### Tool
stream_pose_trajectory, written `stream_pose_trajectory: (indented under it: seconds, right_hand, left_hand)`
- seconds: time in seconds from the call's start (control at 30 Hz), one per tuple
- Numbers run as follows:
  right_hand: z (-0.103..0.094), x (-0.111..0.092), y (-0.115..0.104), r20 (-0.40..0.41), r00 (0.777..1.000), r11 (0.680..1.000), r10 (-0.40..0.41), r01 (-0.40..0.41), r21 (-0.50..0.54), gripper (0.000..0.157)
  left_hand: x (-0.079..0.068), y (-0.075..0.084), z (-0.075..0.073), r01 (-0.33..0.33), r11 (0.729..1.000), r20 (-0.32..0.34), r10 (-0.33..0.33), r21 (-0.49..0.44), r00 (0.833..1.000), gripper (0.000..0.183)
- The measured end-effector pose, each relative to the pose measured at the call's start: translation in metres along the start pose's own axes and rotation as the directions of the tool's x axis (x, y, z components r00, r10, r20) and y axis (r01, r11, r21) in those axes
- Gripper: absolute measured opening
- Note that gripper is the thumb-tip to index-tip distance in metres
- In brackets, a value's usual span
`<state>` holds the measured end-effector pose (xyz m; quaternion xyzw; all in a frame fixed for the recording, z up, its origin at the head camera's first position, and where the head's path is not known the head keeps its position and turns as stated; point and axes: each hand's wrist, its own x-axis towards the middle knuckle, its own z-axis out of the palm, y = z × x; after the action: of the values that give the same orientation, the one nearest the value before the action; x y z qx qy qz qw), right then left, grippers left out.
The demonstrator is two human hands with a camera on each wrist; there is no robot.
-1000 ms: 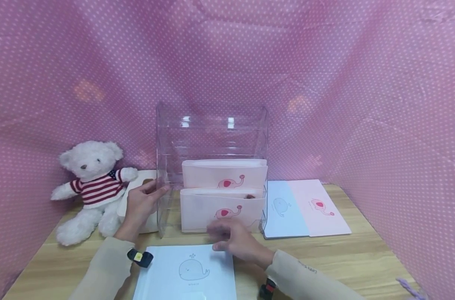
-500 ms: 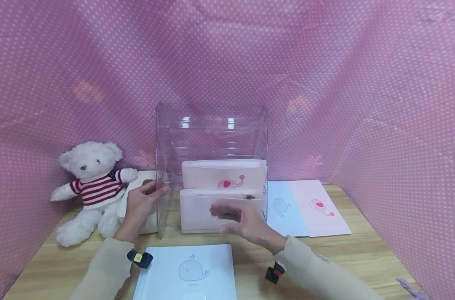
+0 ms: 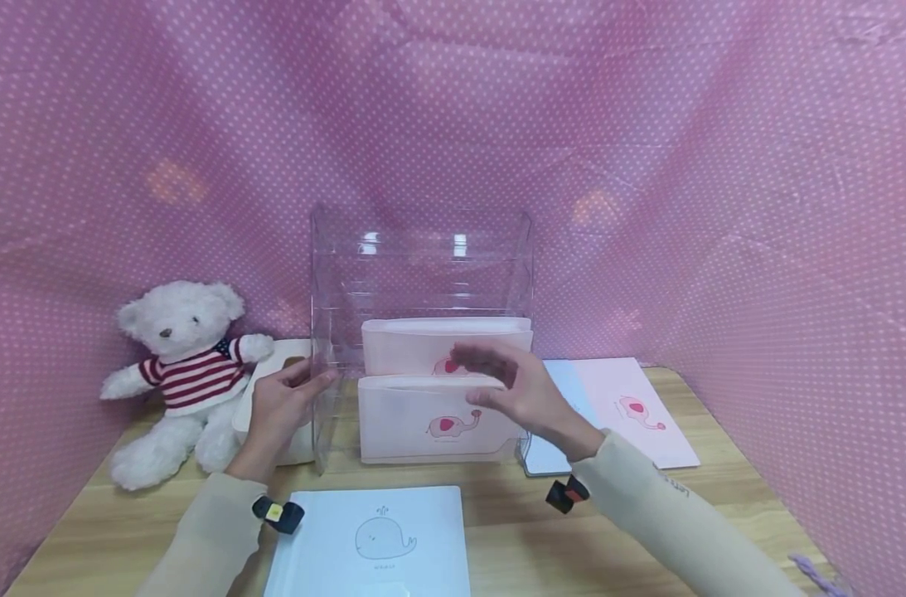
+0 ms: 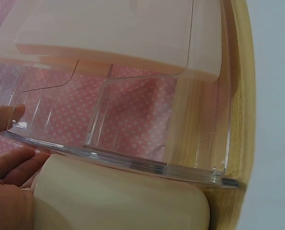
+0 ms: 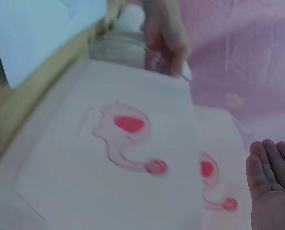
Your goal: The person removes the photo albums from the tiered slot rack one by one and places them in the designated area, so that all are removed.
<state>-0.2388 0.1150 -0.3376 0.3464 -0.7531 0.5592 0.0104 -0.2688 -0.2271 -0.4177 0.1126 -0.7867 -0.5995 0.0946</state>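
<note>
A clear plastic file rack (image 3: 423,265) stands on the table in the head view, holding two pale pink folders printed with a red elephant, the front folder (image 3: 400,423) and a rear folder (image 3: 396,348) a tier higher. My left hand (image 3: 277,414) grips the rack's left side panel; the left wrist view has the thumb on the inner face and the fingers outside, beside a cream rounded box (image 4: 118,196). In front of the folders' right half, my right hand (image 3: 527,390) is raised with straight fingers and nothing in it. The right wrist view shows its palm and fingers (image 5: 264,163).
A white whale-print booklet (image 3: 333,539) lies at the front. Right of the rack are a blue booklet (image 3: 545,460) and a pink elephant booklet (image 3: 609,390). A white teddy bear (image 3: 180,315) sits at left. Pink dotted cloth (image 3: 453,108) surrounds the table.
My right hand has risen from the whale booklet's top edge, up and to the right across the front folder. The left hand keeps its hold on the rack, which has not moved.
</note>
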Motion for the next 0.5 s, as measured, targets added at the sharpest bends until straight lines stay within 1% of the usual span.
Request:
stream_pose_trajectory:
  seconds: [0.13, 0.27, 0.33, 0.5]
  right_hand:
    - [-0.014, 0.006, -0.004, -0.030, 1.000, 0.997, 0.004, -0.006, -0.075, 0.057]
    - [-0.027, 0.017, -0.006, -0.063, 0.998, 0.994, -0.014, 0.007, -0.109, 0.057]
    - [-0.033, 0.022, -0.007, -0.081, 0.996, 0.993, -0.029, 0.020, -0.113, 0.057]
    - [-0.047, 0.033, -0.010, -0.120, 0.992, 0.994, -0.032, 0.018, -0.112, 0.059]
  left_hand:
    - [0.000, 0.000, 0.000, 0.000, 1.000, 0.004, 0.000, -0.003, 1.000, 0.056]
    - [0.000, 0.000, 0.000, -0.006, 1.000, 0.004, 0.006, -0.012, 1.000, 0.056]
    - [0.000, 0.001, 0.000, -0.008, 1.000, 0.004, 0.008, -0.014, 1.000, 0.057]
    - [0.000, 0.000, 0.001, -0.005, 1.000, -0.004, 0.005, -0.014, 1.000, 0.057]
